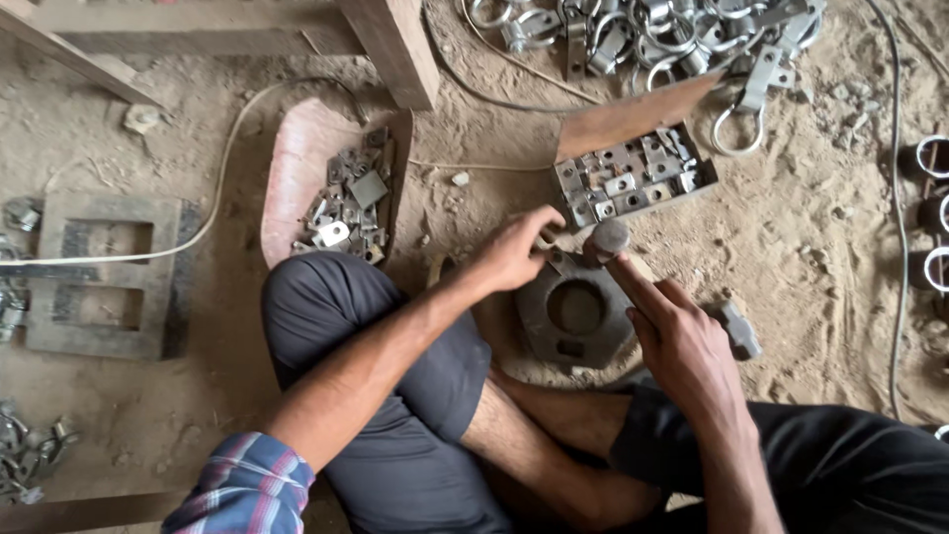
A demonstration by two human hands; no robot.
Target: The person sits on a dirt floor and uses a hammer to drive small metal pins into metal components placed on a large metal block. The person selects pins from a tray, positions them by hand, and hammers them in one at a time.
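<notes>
Left hand (516, 252) pinches a small part on the metal block (573, 314); right hand (682, 346) grips a hammer (611, 240) above the block.

Bare forearms and bare hands; the left arm wears a rolled plaid sleeve (247, 485) of blue, red and white. Dark grey trousers (395, 415) cover both legs.

Metal block (573, 316) placed under both hands, between crossed legs. Box of small plates (633, 178) set just beyond right hand (682, 346). Curved tray (297, 168) located left of left hand (514, 252). Clamp pile (633, 35) heaped farther beyond box.
</notes>
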